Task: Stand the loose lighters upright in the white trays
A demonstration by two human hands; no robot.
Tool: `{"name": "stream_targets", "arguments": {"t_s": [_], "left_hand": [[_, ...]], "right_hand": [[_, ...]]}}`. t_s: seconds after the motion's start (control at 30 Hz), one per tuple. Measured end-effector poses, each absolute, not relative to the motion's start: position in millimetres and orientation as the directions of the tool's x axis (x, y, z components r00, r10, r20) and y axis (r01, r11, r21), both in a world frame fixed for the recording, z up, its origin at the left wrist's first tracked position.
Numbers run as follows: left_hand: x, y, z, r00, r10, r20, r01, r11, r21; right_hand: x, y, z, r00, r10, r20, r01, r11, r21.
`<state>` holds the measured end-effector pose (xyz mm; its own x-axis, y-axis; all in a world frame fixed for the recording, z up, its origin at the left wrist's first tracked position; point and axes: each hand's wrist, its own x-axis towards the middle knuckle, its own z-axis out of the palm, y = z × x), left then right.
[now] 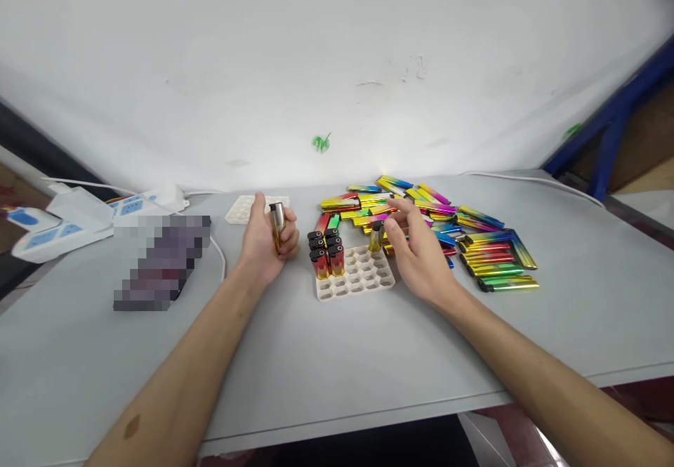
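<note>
My left hand [269, 242] is closed around a gold and silver lighter [277, 227], held upright left of the tray. An off-white tray [358, 286] with rows of holes lies in front of me. Several red and gold lighters with black tops [335, 260] stand in its left side, with a red and a green one behind. A yellowish lighter [375, 237] with a dark top stands at the tray's back right. My right hand [418, 253] is beside it, thumb and fingers apart, nothing seen between them; some fingertips are hidden.
A loose pile of shiny multicoloured lighters [432, 207] lies behind and right of the tray, with more at the right [508, 283]. A second off-white tray [239, 208] sits behind my left hand. At left are power strips [68, 232], a white cable and a blurred-out dark object [163, 263].
</note>
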<state>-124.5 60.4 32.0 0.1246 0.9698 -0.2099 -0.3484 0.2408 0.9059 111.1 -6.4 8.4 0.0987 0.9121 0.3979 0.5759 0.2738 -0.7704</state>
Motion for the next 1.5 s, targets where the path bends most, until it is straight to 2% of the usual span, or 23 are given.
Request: {"name": "stream_targets", "arguments": {"t_s": [0.3, 0.47, 0.93, 1.5], "left_hand": [[-117, 57, 33, 0.051, 0.968, -0.245, -0.216, 0.251, 0.944], [-111, 53, 37, 0.030, 0.975, -0.219, -0.156, 0.221, 0.963], [-114, 57, 29, 0.013, 0.981, -0.193, -0.232, 0.191, 0.954], [-110, 51, 36, -0.048, 0.992, -0.116, -0.135, 0.109, 0.985]], "right_hand": [[109, -9, 9, 0.089, 0.912, 0.401, 0.574, 0.282, -0.769], [108, -10, 12, 0.086, 0.911, 0.404, 0.563, 0.290, -0.774], [106, -13, 16, 0.049, 0.904, 0.424, 0.599, 0.313, -0.737], [104, -14, 14, 0.037, 0.912, 0.409, 0.646, 0.291, -0.706]]}}
